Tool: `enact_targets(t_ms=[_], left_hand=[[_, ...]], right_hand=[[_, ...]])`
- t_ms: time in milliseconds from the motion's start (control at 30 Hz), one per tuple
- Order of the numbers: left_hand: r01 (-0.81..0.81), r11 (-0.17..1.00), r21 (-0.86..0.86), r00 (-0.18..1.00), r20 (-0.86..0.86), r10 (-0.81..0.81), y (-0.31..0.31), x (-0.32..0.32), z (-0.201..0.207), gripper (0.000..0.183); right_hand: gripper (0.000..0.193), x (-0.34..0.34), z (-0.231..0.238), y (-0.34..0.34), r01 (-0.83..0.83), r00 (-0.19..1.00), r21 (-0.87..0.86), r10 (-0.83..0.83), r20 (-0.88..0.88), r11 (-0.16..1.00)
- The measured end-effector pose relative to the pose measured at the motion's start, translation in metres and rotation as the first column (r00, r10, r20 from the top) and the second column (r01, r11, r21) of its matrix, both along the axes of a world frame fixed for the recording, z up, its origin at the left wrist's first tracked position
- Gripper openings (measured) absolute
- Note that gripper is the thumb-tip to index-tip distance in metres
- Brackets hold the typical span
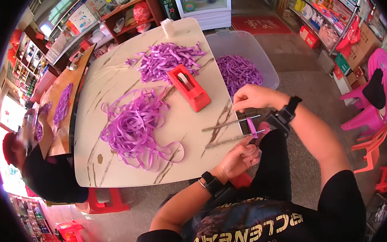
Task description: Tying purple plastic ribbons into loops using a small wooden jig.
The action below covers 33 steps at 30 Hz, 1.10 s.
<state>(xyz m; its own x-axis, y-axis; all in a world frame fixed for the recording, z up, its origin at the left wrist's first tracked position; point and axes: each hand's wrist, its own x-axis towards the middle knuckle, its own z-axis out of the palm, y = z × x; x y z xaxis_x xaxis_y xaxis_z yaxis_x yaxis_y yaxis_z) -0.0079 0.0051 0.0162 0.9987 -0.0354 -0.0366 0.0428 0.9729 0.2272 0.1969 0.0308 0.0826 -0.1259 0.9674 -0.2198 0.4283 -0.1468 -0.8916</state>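
Two thin metal rods point(222, 125) stick out past the right edge of the marble-patterned table point(196, 165), side by side. A short band of purple ribbon point(252, 127) spans them near their outer ends. Just below the band, by the nearer rod's end, my left hand point(240, 159) has its fingers curled closed; whatever they grip is hidden. Beyond the farther rod, my right hand point(255, 97) is raised with its fingers pinched together, and I cannot make out anything in them. A loose tangle of long purple ribbon point(134, 127) lies on the table to the left.
A red tape dispenser point(189, 88) stands between the tangle and a heap of short purple ribbon pieces point(165, 60). A clear plastic tub point(265, 59) with more ribbon pieces adjoins the table's right side. Another person point(50, 169) sits at the left. Pink chairs point(380, 92) stand far right.
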Motion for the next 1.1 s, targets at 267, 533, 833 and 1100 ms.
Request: enact_targets(t_ms=[267,533,833,1100], left_hand=[[-0.015,1.0,0.023,0.996,-0.092,0.017,-0.001,0.002,0.006,0.045],[-0.014,1.0,-0.012,0.996,-0.086,0.013,-0.002,0.002,0.002,0.027],[-0.033,0.999,-0.003,0.996,-0.087,0.033,-0.003,0.001,0.001,0.037],[-0.03,1.0,0.006,0.996,-0.079,0.03,-0.003,0.002,0.003,0.039]], right_hand=[[0.022,0.007,-0.003,-0.039,-0.132,0.971,-0.163,0.161,0.176,0.978],[0.024,0.007,-0.001,-0.046,-0.143,0.903,-0.167,0.197,0.382,0.976],[0.027,0.004,-0.001,-0.048,-0.094,0.784,-0.109,0.141,0.605,0.99],[0.033,-0.005,0.001,-0.056,-0.078,0.618,0.033,0.022,0.786,0.996]])
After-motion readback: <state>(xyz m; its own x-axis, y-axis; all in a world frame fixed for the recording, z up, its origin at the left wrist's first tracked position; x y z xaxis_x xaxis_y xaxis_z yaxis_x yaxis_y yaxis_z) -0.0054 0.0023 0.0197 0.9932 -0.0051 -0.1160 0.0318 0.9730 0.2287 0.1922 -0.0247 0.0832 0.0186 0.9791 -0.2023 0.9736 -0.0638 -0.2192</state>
